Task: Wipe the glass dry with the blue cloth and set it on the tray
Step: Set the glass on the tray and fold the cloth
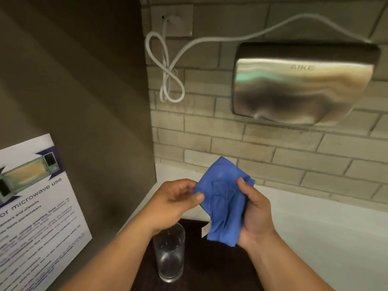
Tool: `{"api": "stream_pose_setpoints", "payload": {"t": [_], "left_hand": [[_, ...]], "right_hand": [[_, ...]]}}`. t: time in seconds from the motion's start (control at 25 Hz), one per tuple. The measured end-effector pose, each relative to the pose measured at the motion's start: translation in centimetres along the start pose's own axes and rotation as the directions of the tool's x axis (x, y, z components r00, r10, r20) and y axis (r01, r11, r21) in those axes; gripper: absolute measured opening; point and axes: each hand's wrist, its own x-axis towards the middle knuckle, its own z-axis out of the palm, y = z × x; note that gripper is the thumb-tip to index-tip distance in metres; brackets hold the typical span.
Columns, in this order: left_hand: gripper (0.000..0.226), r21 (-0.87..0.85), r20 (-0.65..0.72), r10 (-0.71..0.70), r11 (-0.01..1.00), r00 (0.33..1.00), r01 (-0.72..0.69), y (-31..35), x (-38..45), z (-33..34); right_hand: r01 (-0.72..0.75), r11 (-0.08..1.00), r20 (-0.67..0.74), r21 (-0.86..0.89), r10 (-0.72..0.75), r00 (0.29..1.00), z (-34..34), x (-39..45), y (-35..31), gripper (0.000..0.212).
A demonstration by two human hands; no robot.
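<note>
Both hands are raised over the counter (315, 223), holding the blue cloth (222, 204) between them. The left hand (174, 202) pinches the cloth's left edge between thumb and fingers. The right hand (255, 215) grips the right side, thumb pressed on the front, the cloth bunched down across its palm. The cloth is crumpled and partly folded; a small white tag (205, 231) hangs at its lower left edge. Its top corner stands up against the brick wall (294, 160).

The glass (169, 252) stands upright below the left wrist, on a dark surface (214, 263) at the counter's near edge. It is untouched by either hand and well clear of the cloth. Clear glass, straight-sided; drops or smears inside cannot be told for sure. Whether the dark surface is the tray cannot be told; only part of it shows between the forearms.

On the wall, upper right: a steel hand dryer (302, 85) marked AIKE. A white cord (168, 66) runs from its top to a wall plate (172, 19) at upper left, with slack looped below the plate.

Left side: a brown panel (84, 101) bearing a printed notice (37, 211) about microwave use, with a picture of a microwave at its top. The small text is blurred.
</note>
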Motion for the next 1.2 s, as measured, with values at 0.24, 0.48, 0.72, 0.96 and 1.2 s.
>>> {"api": "stream_pose_setpoints", "payload": {"t": [0.24,0.48,0.72,0.96,1.2], "left_hand": [[0.024,0.048,0.126,0.003,0.999,0.992,-0.010,4.3,3.7,2.7],[0.020,0.179,0.318,0.011,0.981,0.948,-0.072,8.2,5.9,7.5],[0.014,0.275,0.321,0.090,0.944,0.943,-0.184,9.0,7.8,11.9],[0.002,0.470,0.371,0.116,0.832,0.922,-0.294,5.2,5.8,17.1],[0.011,0.610,0.653,-0.317,0.759,0.688,-0.229,-3.4,-4.7,22.2]], "right_hand": [[0.068,0.946,-0.138,-0.316,-0.117,0.983,-1.4,-2.6,-5.1,0.055],[-0.077,0.572,-0.224,-0.817,-0.190,0.956,-3.5,-5.4,-12.3,0.020],[-0.127,0.293,-0.216,-0.948,-0.297,0.930,-6.3,-7.1,-16.8,0.015],[-0.189,0.107,-0.212,-0.976,-0.274,0.938,-11.5,-10.7,-15.9,0.014],[-0.300,-0.246,-0.343,-0.922,0.157,0.926,-17.5,-20.2,-5.9,0.025]]}}
